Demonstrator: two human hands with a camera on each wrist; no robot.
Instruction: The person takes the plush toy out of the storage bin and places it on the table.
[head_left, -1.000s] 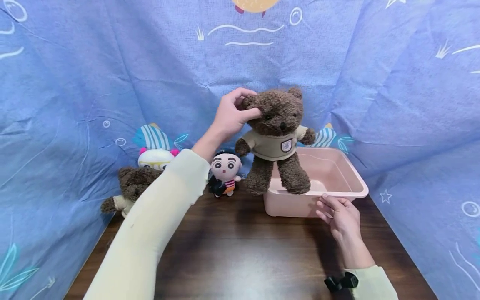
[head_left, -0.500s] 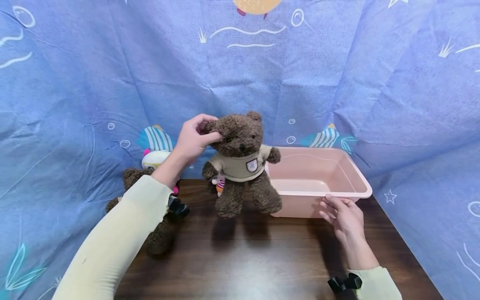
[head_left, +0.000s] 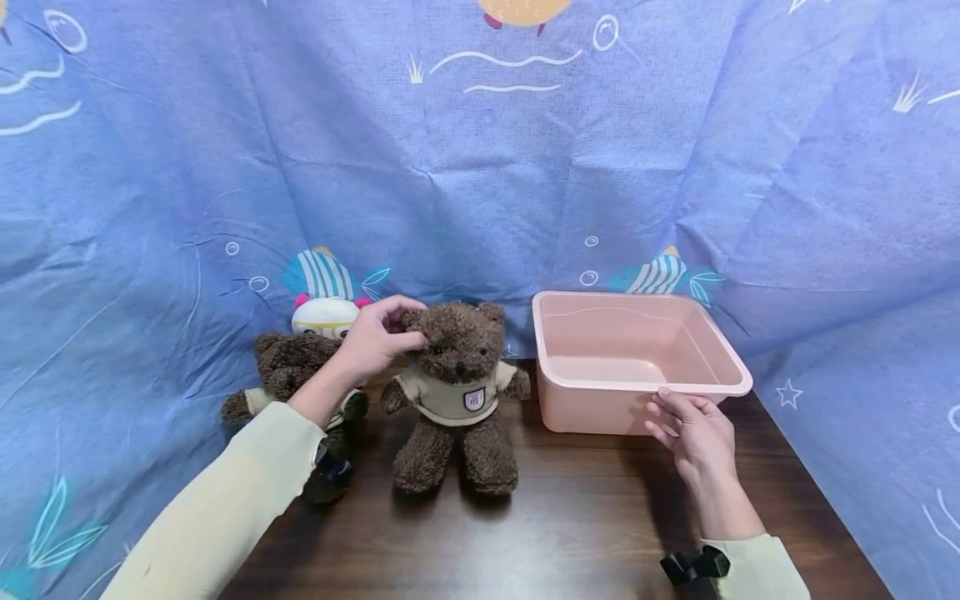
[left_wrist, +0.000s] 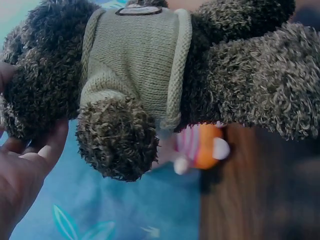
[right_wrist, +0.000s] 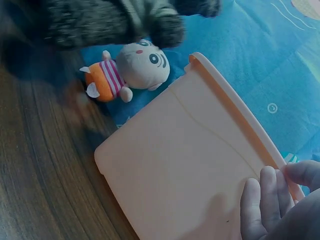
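A brown teddy bear [head_left: 459,367] in a beige knit sweater with a badge is upright at the middle of the table, its feet low over the wood. My left hand [head_left: 381,335] grips it by the ear and side of its head; the left wrist view shows fingers [left_wrist: 55,145] around the fuzzy head. On the right stands a pink plastic bin [head_left: 645,412]. My right hand [head_left: 697,437] pinches its front rim, thumb on top and fingers against the outer wall [right_wrist: 200,165].
Left of the held bear, a second brown teddy bear [head_left: 288,362] sits partly behind my left forearm. A white plush with pink ears [head_left: 324,315] is behind it. A small doll in a striped shirt [right_wrist: 112,77] stands behind the held bear. Blue printed cloth [head_left: 480,167] hangs at the back and sides.
My left hand has carried the teddy bear from in front of the bin leftward and down toward the table, hiding the doll in the head view. My right hand keeps its hold on the rim.
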